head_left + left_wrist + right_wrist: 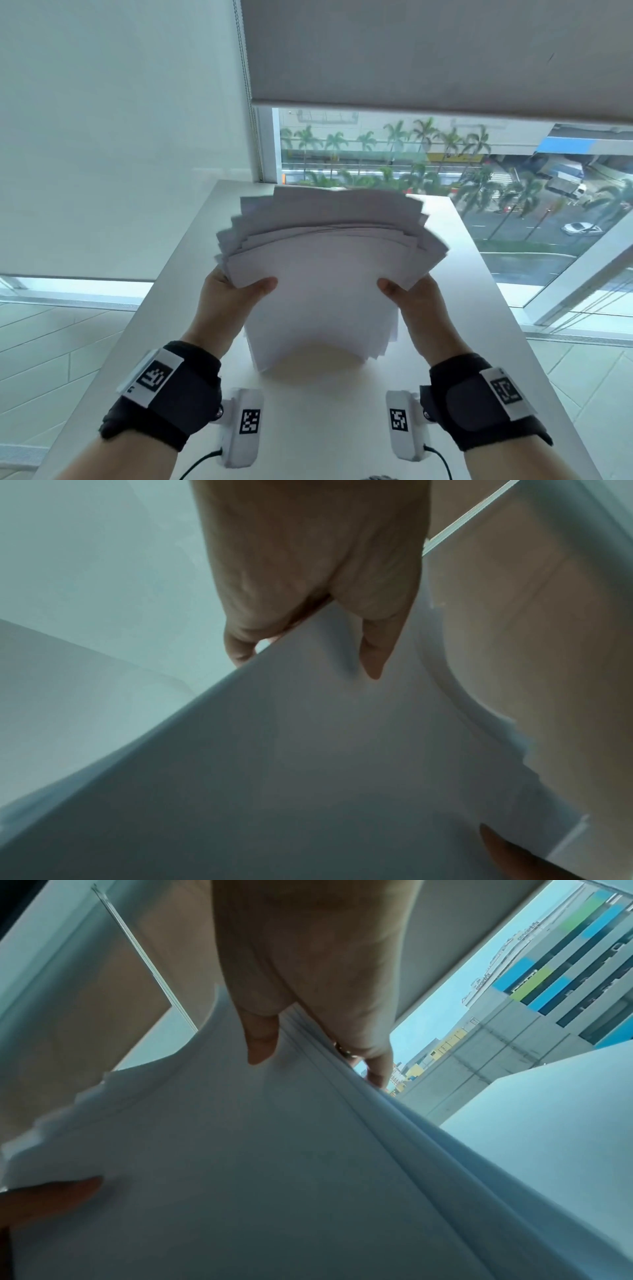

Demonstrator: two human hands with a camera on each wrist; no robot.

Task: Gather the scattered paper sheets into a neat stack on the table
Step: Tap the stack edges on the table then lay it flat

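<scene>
A thick bundle of white paper sheets (325, 274) stands nearly upright, its lower edge near the white table (479, 308). Its top edges fan out unevenly. My left hand (233, 294) grips the bundle's left side, thumb on the front face, fingers behind. My right hand (411, 294) grips the right side the same way. In the left wrist view the left hand (308, 615) pinches the sheets (308, 750). The right wrist view shows the right hand (308, 1001) with its thumb on the front of the sheets (274, 1150) and fingers behind the layered edges.
The narrow white table runs away from me toward a window (445, 164) with a half-lowered grey blind (428, 51). A white wall (120, 137) is on the left. Tiled floor (51, 342) lies on both sides of the table.
</scene>
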